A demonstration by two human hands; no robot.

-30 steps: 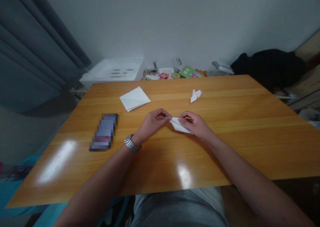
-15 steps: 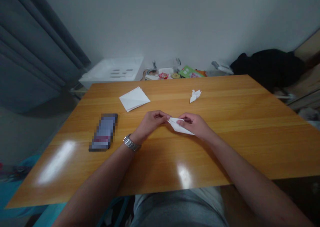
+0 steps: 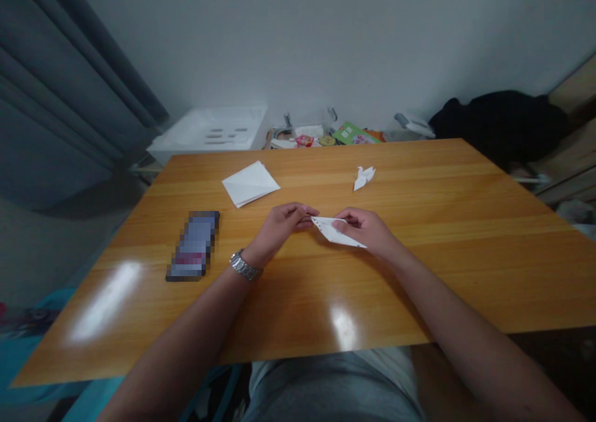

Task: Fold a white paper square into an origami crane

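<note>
A piece of white folded paper [image 3: 336, 234] is held just above the wooden table [image 3: 288, 310], its shape a slanted, pointed flat form with small dark marks along the left edge. My right hand [image 3: 367, 228] grips it from the right, thumb on top and fingers behind. At its left tip, my left hand [image 3: 286, 222] has thumb and fingers closed together at the corner; the fingertips are partly hidden. A metal watch is on the left wrist. Beyond my hands, a small white paper crane [image 3: 364, 178] stands on the table.
White paper sheets [image 3: 251, 184] lie at the back left of the table. A phone [image 3: 193, 246] with a blurred screen rests left of my left arm. Behind the table are a white plastic tray [image 3: 205, 130], a green booklet [image 3: 354, 133] and a black cloth [image 3: 498, 124].
The folded paper has turned slightly, showing more dark marks on its left edge. My left fingers have shifted a little at its tip; my right hand keeps its grip.
</note>
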